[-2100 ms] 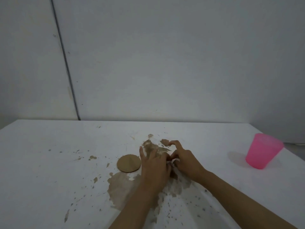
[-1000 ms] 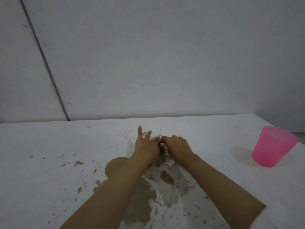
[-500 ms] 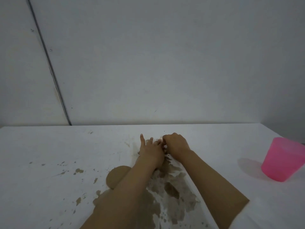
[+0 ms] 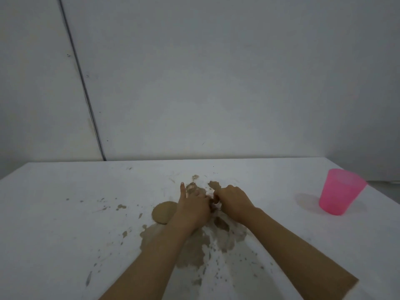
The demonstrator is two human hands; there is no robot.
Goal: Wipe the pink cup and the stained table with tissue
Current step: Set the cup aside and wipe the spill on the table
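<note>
A brown spill [image 4: 194, 245] spreads over the middle of the white table [image 4: 65, 234], with splashes around it. My left hand [image 4: 192, 207] lies palm down on its far part, index finger stretched out, pressing a wet, stained tissue [image 4: 213, 204] of which only a small crumpled bit shows between my hands. My right hand [image 4: 234, 201] is curled beside it, fingers pinched on the same tissue. The pink cup [image 4: 339, 191] stands upright at the right of the table, well apart from both hands.
A round brown disc [image 4: 162, 213] lies flat just left of my left hand, partly hidden by my wrist. A grey wall runs along the table's far edge. The table's right edge passes close behind the cup.
Both hands slid away from me across the spill and have now come slightly back, staying together on the tissue. The view has shifted. The cup has not moved.
</note>
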